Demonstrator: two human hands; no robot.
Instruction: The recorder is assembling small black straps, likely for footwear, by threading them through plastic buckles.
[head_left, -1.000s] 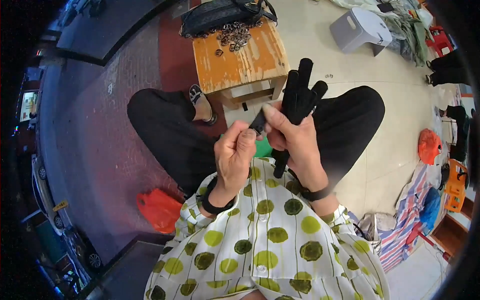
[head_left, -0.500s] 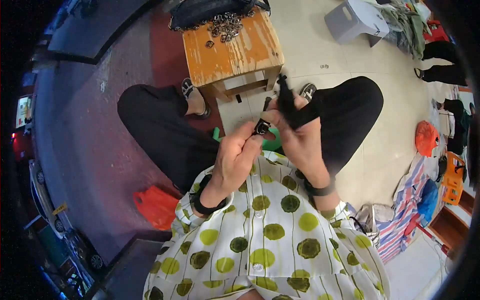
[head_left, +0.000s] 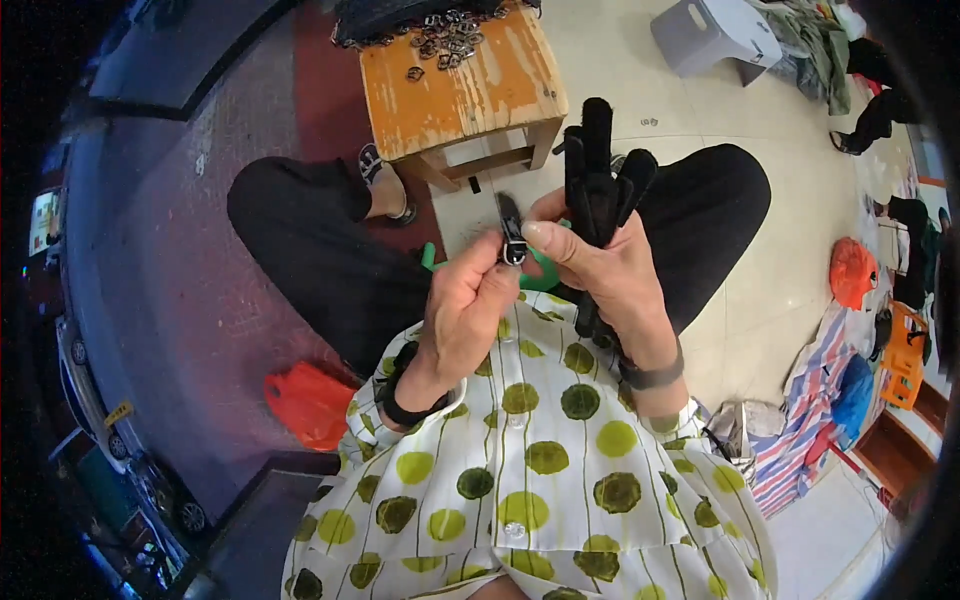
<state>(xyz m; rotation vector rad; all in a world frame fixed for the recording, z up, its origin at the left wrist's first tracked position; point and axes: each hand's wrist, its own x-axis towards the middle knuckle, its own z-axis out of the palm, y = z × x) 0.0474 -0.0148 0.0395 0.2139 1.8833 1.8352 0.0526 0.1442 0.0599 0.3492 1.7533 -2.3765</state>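
Between my two hands, over my lap, is a small metal buckle [head_left: 514, 251] with a short black strap [head_left: 508, 214] running up from it. My left hand [head_left: 462, 315] is closed, pinching the buckle's lower end between thumb and fingers. A bundle of black straps [head_left: 600, 190] fans upward out of my right hand [head_left: 622, 285], which is closed around it. The right thumb reaches left to the side of the buckle. More loose buckles [head_left: 448, 42] lie in a pile on a worn wooden stool [head_left: 465, 100] in front of me.
A black bag [head_left: 385, 18] sits at the stool's far edge. On the tiled floor stands a grey plastic stool [head_left: 705, 40], far right. Red plastic bags lie to the left [head_left: 310, 405] and right [head_left: 852, 272]. Green tubing [head_left: 540, 280] shows behind my hands.
The strap bundle in my right hand has swung upright and fanned out. The buckle has shifted slightly left and up, and its short strap now shows more clearly above it.
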